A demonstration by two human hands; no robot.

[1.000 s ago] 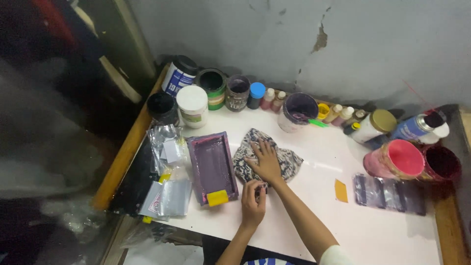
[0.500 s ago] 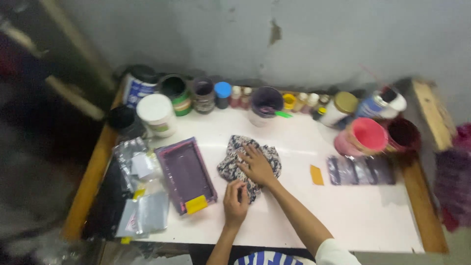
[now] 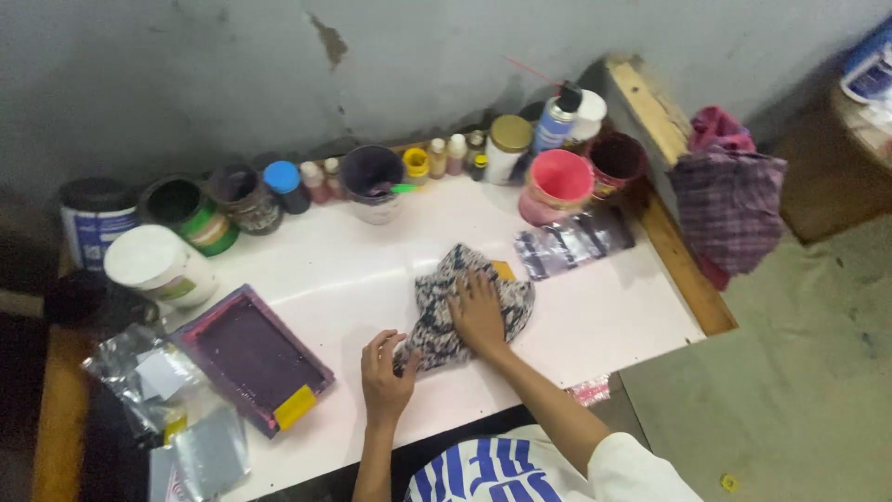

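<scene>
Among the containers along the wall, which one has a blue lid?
The small dark jar between the patterned open pot and the little bottles. Only it carries a round bright blue lid; its neighbours stand open or have white, yellow or gold tops.

Grey patchy wall (image 3: 446, 65) (paint flaked), white table (image 3: 604, 316), concrete floor (image 3: 799, 372)
</scene>
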